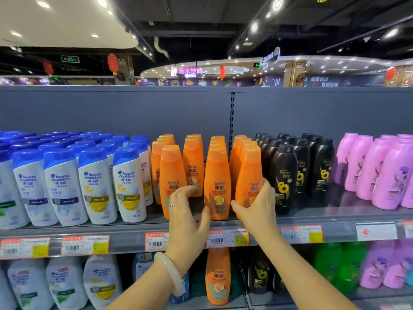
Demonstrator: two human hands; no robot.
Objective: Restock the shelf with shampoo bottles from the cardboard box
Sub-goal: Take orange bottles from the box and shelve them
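Several orange shampoo bottles stand in rows on the upper shelf [127, 231]. My right hand [257, 211] grips the front right orange bottle [248, 175] low down, thumb on its left side and fingers round its right side. It stands upright at the shelf's front edge. My left hand [187, 220] reaches into the gap between the front left orange bottle [171, 173] and the middle orange bottle [218, 175]. Its fingers are loosely bent and touch the left bottle, and its thumb lies against the middle one. The cardboard box is out of view.
White bottles with blue caps [93, 184] fill the shelf on the left. Black bottles [283, 175] and pink bottles [384, 173] stand on the right. Price tags [85, 245] line the shelf rail. A lower shelf holds more bottles, one of them orange [218, 276].
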